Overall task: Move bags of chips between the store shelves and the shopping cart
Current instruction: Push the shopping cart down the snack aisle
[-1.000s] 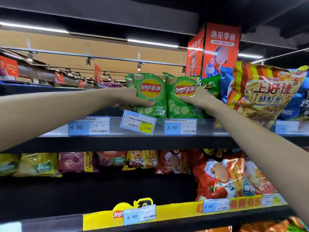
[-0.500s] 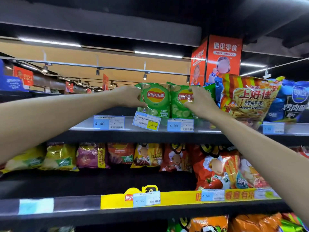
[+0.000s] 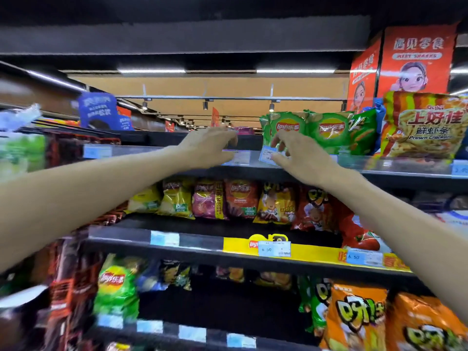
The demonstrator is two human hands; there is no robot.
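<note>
Fingers [image 3: 278, 144] of right hand [image 3: 301, 158] spread and loose, holding nothing, tips touching or almost touching low corner of front green chip bag [image 3: 287, 129]; too blurry to tell which. Just under those fingers, crooked price tag [image 3: 269, 155] clipped to top shelf edge [image 3: 395, 165].

Fingers [image 3: 229, 138] of left hand [image 3: 209, 148] also straight and loose, holding nothing, well to the left of the green bags, hovering over a bare bit of shelf edge.

Right behind the right fingertips, second green chip bag [image 3: 329, 130] standing beside the first, both upright on the top shelf. Further right of the fingers, darker green bag [image 3: 363, 133], then big prawn cracker bag [image 3: 425, 125]. Below both hands, row of yellow, purple and red chip bags [image 3: 217, 201] on the next shelf down. No cart in view.

Looks like both green bags already put on the shelf, both hands empty beside them.

Possible trouble from here: a bump from the right fingers, tipping the front bag off the shelf lip. Also a snag on the crooked price tag, knocking it loose. Also a fast arm swing down, brushing the bags on the shelf below.
</note>
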